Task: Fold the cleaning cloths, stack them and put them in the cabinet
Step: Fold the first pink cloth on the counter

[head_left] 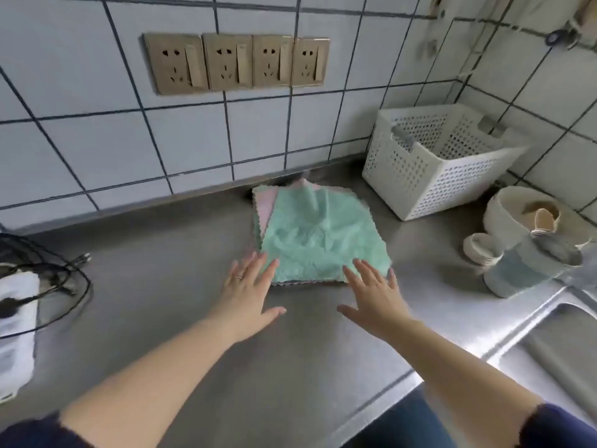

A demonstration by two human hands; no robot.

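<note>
A loose pile of cleaning cloths lies flat on the steel counter by the tiled wall. The top one is a green cloth, spread out unfolded. A pink cloth peeks out under its left edge. My left hand is spread open at the pile's near left corner, fingertips over the green cloth's edge. My right hand is spread open at the near right edge, fingertips just reaching the cloth. Neither hand grips anything. No cabinet is in view.
A white perforated basket stands right of the cloths in the corner. Woven bowls and a grey-blue pot sit further right, beside a sink. A white power strip with black cables lies at the left. Wall sockets are above.
</note>
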